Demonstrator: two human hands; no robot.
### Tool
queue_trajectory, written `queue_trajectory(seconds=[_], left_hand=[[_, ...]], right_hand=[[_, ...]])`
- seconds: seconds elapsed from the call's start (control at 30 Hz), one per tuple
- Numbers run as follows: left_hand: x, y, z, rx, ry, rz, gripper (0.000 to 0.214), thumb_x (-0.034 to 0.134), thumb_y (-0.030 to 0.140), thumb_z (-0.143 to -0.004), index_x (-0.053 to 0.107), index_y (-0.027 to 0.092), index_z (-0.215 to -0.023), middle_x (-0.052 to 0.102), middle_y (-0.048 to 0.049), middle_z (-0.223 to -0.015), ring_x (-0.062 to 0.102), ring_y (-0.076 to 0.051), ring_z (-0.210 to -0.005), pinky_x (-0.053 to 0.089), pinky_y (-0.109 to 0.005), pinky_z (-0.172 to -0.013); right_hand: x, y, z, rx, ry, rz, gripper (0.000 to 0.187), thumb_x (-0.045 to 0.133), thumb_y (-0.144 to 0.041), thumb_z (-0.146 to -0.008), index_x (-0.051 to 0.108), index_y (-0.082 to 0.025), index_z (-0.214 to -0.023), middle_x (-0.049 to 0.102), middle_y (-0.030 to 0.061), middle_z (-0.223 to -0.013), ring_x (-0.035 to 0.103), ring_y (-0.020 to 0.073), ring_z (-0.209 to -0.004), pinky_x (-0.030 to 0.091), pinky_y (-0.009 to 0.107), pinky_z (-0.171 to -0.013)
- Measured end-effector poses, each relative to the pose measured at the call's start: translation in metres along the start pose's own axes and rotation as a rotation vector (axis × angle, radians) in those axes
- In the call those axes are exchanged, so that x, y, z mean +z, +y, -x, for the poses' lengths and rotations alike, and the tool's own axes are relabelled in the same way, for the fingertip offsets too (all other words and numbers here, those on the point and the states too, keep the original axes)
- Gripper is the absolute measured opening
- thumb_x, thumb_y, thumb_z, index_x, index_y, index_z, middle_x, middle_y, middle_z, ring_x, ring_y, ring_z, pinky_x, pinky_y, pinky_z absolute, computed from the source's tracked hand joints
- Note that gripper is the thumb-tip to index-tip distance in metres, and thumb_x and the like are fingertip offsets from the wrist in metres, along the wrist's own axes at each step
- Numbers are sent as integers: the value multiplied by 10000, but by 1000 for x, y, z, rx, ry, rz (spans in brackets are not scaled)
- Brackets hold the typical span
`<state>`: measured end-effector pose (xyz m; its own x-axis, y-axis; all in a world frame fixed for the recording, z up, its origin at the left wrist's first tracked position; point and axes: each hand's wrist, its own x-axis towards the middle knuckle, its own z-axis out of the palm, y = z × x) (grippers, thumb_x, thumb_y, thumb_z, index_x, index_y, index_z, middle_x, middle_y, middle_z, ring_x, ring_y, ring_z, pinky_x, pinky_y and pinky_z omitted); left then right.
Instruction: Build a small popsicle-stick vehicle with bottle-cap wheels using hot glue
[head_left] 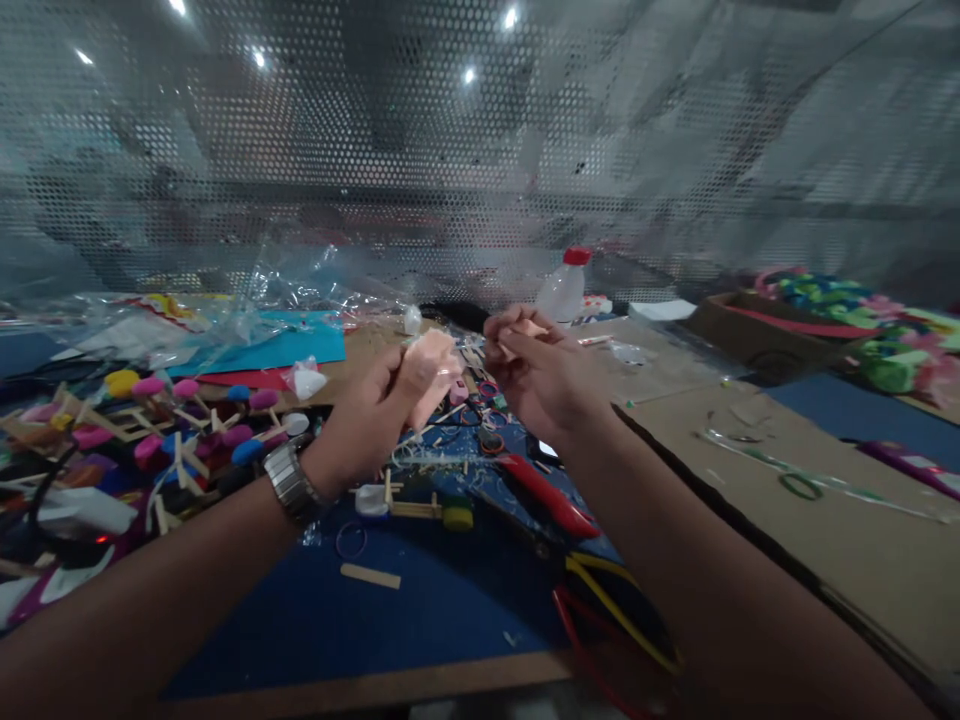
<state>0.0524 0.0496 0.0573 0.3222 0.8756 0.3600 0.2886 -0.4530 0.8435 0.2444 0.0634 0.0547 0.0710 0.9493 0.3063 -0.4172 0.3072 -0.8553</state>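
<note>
My left hand [367, 420], with a metal watch [289, 478] on its wrist, is closed around a peach-coloured lump [433, 362] with a shiny skin like clear plastic. I cannot tell whether it is clay or folded material. To the right and apart from it, my right hand [544, 370] is pinched on a small peach-coloured piece [529, 328], mostly hidden by the fingers. Both hands are raised over the cluttered blue mat [300, 620]. Below them lie a red-handled tool [551, 498], a stick model with a green cap [457, 513] and loose rubber bands.
Several wooden-stick models with coloured caps [180, 440] crowd the left. A red-capped bottle [564, 285] stands behind my right hand. Scissors with red and yellow handles [622, 610] lie at the front edge. On the right are cardboard [862, 540] and a box [772, 335].
</note>
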Motion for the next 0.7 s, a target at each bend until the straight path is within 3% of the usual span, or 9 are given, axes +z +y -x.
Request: queue_trajectory(seconds=[0.13, 0.27, 0.37, 0.47, 0.57, 0.7], left_hand=[[0, 2, 1, 36, 46, -75, 488, 788, 529, -775, 627, 180, -1075, 726, -73, -1009, 660, -245, -910, 524, -332, -751], [2, 4, 3, 111, 99, -153, 371, 755, 466, -825, 602, 190, -1020, 702, -59, -976, 640, -240, -908, 501, -340, -775], [2, 4, 4, 135, 137, -242, 309, 765, 395, -821, 565, 202, -956, 666, -41, -901, 610, -225, -838, 465, -336, -719], [0, 2, 4, 155, 138, -230, 301, 737, 399, -845, 534, 212, -967, 648, -36, -895, 595, -219, -815, 447, -340, -707], [-2, 1, 4, 192, 143, -266, 267, 708, 371, -852, 506, 219, -939, 611, -25, -851, 558, -204, -762, 409, -338, -669], [-3, 3, 4, 222, 147, -400, 193, 660, 302, -861, 490, 215, -896, 585, -24, -817, 519, -199, -731, 372, -347, -651]], right_hand=[[3, -1, 5, 119, -126, -53, 227, 728, -311, -685, 513, -240, -688, 495, -26, -721, 478, 123, -595, 427, 263, -515], [13, 3, 12, 25, -142, 117, 432, 800, -576, -727, 537, -238, -675, 437, -55, -624, 412, 107, -528, 373, 254, -490], [20, 6, 20, -123, -164, 278, 410, 884, -548, -676, 637, -229, -748, 506, -59, -624, 423, 99, -544, 385, 253, -525], [22, 7, 27, -230, -216, 344, 420, 837, -605, -717, 695, -232, -848, 574, -32, -686, 475, 122, -600, 400, 274, -561], [23, 10, 32, -289, -194, 456, 396, 841, -566, -739, 697, -245, -921, 538, -42, -677, 432, 125, -588, 348, 278, -540], [25, 13, 34, -303, -136, 488, 304, 824, -479, -794, 655, -229, -827, 470, -64, -635, 355, 102, -535, 295, 271, -510]])
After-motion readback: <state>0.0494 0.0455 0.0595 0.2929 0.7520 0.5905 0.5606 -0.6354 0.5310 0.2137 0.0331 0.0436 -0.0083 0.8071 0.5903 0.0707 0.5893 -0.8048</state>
